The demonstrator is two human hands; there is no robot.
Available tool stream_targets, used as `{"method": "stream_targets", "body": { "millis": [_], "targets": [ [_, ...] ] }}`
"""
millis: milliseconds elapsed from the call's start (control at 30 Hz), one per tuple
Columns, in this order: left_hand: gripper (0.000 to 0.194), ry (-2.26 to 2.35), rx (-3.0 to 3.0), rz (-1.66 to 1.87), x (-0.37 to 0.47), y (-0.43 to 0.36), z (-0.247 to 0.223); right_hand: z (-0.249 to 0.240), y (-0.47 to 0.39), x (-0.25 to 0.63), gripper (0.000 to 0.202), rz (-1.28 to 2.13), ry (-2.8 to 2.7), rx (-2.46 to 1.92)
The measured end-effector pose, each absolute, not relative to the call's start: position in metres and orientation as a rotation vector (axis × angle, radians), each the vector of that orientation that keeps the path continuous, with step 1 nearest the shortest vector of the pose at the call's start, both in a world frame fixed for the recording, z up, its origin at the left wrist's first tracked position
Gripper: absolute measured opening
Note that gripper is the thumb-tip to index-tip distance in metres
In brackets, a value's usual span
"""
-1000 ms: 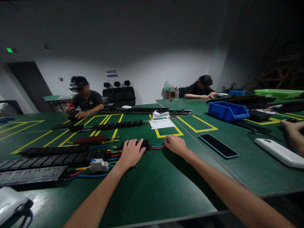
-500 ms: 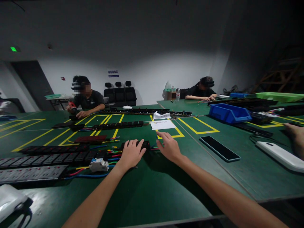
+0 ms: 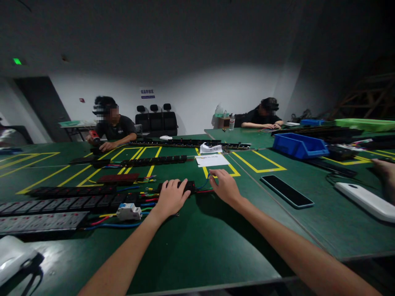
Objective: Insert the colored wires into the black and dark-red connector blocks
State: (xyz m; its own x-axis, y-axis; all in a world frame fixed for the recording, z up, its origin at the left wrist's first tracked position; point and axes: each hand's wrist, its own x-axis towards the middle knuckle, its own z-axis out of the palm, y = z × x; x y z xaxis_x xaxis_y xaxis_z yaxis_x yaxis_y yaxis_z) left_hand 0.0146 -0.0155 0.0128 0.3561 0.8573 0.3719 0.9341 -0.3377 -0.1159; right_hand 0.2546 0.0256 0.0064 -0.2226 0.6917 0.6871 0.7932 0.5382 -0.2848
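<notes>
My left hand [image 3: 173,197] lies over a short black power strip unit [image 3: 191,187], fingers draped across its top and thumb along the near side. From the unit's right end come blue, red and green wires. With thumb and index finger my right hand [image 3: 226,186] pinches the blue wire [image 3: 206,179], which bends upward to the fingertips. The red and green wires [image 3: 203,190] run on under this hand, where their ends are hidden. Left of my left hand, a white circuit breaker [image 3: 128,211] sits among coloured leads with ring terminals.
Several socket strips [image 3: 46,224] lie at the left. A white paper [image 3: 211,160] is beyond my hands. At the right are a phone [image 3: 286,191], a white power bank [image 3: 365,202], a blue bin [image 3: 299,146] and another person's hand [image 3: 385,174]. Two people sit across the table.
My right hand has shifted slightly right and up, drawing the blue wire away from the red and green ones. My left hand stays on the black unit.
</notes>
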Motion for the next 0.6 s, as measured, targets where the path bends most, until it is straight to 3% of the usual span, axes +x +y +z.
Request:
{"method": "stream_targets", "body": {
  "millis": [133, 333, 600],
  "targets": [
    [0.054, -1.599, -2.325, -0.353, 0.014, -0.015, 0.012, 0.012, 0.026, 0.264, 0.030, -0.207, -2.000, -1.541],
    [0.054, -1.604, -2.328, -0.331, 0.014, -0.015, 0.012, 0.018, 0.028, 0.269, 0.051, -0.122, -2.021, -1.941],
    [0.055, -1.600, -2.339, -0.344, 0.014, -0.015, 0.014, 0.016, 0.031, 0.274, 0.044, -0.066, -1.932, -1.700]
  ]
}}
